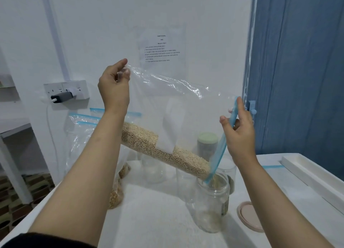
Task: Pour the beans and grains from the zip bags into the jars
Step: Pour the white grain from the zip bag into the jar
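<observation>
Left hand (113, 87) fingers pinched zip bag (167, 106) corner; right hand (240, 128) fingers gripped blue zip edge above open jar (212, 201); spare bags (83, 136), lid (249, 216) near on table (158, 219).

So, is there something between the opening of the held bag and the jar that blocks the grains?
Nothing visible blocks them. The zip bag is tilted, its blue zip corner reaches into the mouth of the open jar, and the grains slide toward it. The lid lies beside the jar, on the table.

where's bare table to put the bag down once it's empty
Bare white table lies between the leaning zip bags at left and the open clear jar. Behind that jar, clear jars crowd; the beige round lid lies at its right.
</observation>
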### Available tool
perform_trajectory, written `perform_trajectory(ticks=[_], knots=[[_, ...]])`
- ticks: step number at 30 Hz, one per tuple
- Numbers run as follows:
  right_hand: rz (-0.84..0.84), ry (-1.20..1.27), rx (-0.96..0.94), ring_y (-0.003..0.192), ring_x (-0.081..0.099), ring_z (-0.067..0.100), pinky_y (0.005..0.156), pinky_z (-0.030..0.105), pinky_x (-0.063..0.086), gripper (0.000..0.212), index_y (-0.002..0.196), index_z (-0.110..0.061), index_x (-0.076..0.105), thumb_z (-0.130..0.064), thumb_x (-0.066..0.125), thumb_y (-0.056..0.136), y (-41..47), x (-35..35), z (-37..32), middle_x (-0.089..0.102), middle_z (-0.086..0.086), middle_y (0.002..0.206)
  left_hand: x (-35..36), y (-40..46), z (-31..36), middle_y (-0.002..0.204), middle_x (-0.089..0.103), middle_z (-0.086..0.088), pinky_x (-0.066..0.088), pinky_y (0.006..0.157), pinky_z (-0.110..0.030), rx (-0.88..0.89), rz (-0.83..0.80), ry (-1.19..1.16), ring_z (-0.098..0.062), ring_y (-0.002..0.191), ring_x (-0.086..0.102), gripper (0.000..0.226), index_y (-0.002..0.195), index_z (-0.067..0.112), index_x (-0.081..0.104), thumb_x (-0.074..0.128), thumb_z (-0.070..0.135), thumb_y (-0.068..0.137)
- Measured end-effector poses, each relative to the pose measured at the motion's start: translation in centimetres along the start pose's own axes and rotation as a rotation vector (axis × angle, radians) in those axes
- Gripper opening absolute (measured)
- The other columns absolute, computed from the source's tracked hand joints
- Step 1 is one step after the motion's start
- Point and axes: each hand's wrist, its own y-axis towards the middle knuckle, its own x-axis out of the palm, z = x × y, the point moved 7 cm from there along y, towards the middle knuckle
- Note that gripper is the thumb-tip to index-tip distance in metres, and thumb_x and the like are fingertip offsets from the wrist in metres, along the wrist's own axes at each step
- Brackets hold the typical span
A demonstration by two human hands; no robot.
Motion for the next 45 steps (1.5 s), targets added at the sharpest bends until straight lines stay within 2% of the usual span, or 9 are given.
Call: perform_trajectory(ticks=[3, 10, 16, 27, 30, 33, 37, 39, 45], knots=[[-0.003, -0.034, -0.008, 0.094, 0.052, 0.009, 0.089, 0.018, 0.047, 0.066, 0.156, -0.027, 0.031, -0.019, 0.062, 0.098, -0.2, -0.1, -0.3, 0.047, -0.004, 0.114, 0.0, -0.1, 0.0, 0.096, 0.066, 0.004, 0.047, 0.085, -0.017, 0.001, -0.005, 0.0, -0.001, 0.079, 0.056, 0.026, 0.11, 0.027, 0.068, 0.062, 0.009, 0.093], [-0.012, -0.061, -0.02, 0.101, 0.056, 0.017, 0.095, 0.029, 0.051, 0.068, 0.156, -0.025, 0.029, -0.019, 0.063, 0.098, -0.3, -0.2, -0.6, 0.045, -0.001, 0.12, 0.1, -0.2, 0.4, 0.095, 0.065, 0.005, 0.047, 0.084, -0.015, 0.007, -0.015, 0.003, 0.0, 0.079, 0.056, 0.026, 0.114, 0.023, 0.069, 0.062, 0.008, 0.093], [-0.009, -0.06, -0.023, 0.105, 0.057, 0.019, 0.089, 0.013, 0.048, 0.068, 0.156, -0.022, 0.03, -0.019, 0.064, 0.097, -0.5, -0.4, -0.5, 0.046, 0.002, 0.122, 0.3, -0.3, 0.6, 0.094, 0.064, 0.008, 0.047, 0.084, -0.015, 0.009, -0.017, 0.014, 0.004, 0.077, 0.056, 0.027, 0.116, 0.02, 0.069, 0.062, 0.008, 0.093], [0.005, -0.076, -0.03, 0.098, 0.055, 0.012, 0.084, 0.008, 0.043, 0.068, 0.156, -0.022, 0.031, -0.018, 0.065, 0.097, -1.1, -0.9, -0.8, 0.047, -0.003, 0.118, 0.4, -0.5, 1.1, 0.095, 0.064, 0.009, 0.047, 0.084, -0.014, 0.02, -0.019, 0.039, 0.004, 0.077, 0.056, 0.027, 0.118, 0.018, 0.07, 0.062, 0.01, 0.093], [0.004, -0.078, -0.02, 0.101, 0.055, 0.009, 0.086, 0.008, 0.043, 0.067, 0.156, -0.023, 0.032, -0.018, 0.064, 0.097, -1.1, -1.0, -0.7, 0.046, -0.018, 0.116, 0.6, -0.5, 1.2, 0.095, 0.064, 0.006, 0.047, 0.084, -0.014, 0.013, -0.02, 0.016, 0.002, 0.078, 0.056, 0.027, 0.116, 0.017, 0.07, 0.063, 0.007, 0.092], [-0.005, -0.078, -0.017, 0.102, 0.055, 0.005, 0.09, 0.015, 0.045, 0.067, 0.156, -0.026, 0.031, -0.02, 0.064, 0.097, -1.2, -1.1, -0.6, 0.042, -0.028, 0.115, 0.8, -0.5, 1.4, 0.095, 0.065, 0.006, 0.047, 0.083, -0.014, 0.014, -0.02, 0.011, 0.001, 0.078, 0.056, 0.027, 0.117, 0.016, 0.07, 0.063, 0.006, 0.092], [-0.003, -0.087, -0.013, 0.104, 0.056, 0.01, 0.093, 0.022, 0.049, 0.067, 0.156, -0.027, 0.03, -0.021, 0.063, 0.098, -1.2, -1.2, -0.9, 0.045, -0.01, 0.121, 0.8, -0.6, 1.7, 0.093, 0.064, 0.009, 0.046, 0.081, -0.013, 0.029, -0.026, 0.024, 0.003, 0.077, 0.056, 0.027, 0.117, 0.015, 0.071, 0.063, 0.006, 0.092], [-0.002, -0.089, -0.015, 0.11, 0.056, 0.013, 0.096, 0.023, 0.049, 0.066, 0.156, -0.028, 0.03, -0.022, 0.062, 0.098, -1.3, -1.3, -1.0, 0.044, -0.008, 0.125, 0.8, -0.6, 1.7, 0.094, 0.065, 0.008, 0.047, 0.081, -0.013, 0.033, -0.028, 0.025, 0.003, 0.078, 0.056, 0.027, 0.117, 0.015, 0.07, 0.063, 0.007, 0.092], [0.0, -0.072, -0.015, 0.107, 0.056, 0.014, 0.086, 0.007, 0.046, 0.064, 0.156, -0.027, 0.031, -0.021, 0.06, 0.1, -1.5, -1.3, -1.1, 0.045, -0.004, 0.124, 0.8, -0.5, 1.7, 0.092, 0.064, 0.011, 0.046, 0.082, -0.013, 0.035, -0.027, 0.038, 0.005, 0.076, 0.056, 0.027, 0.117, 0.013, 0.07, 0.062, 0.007, 0.092]])
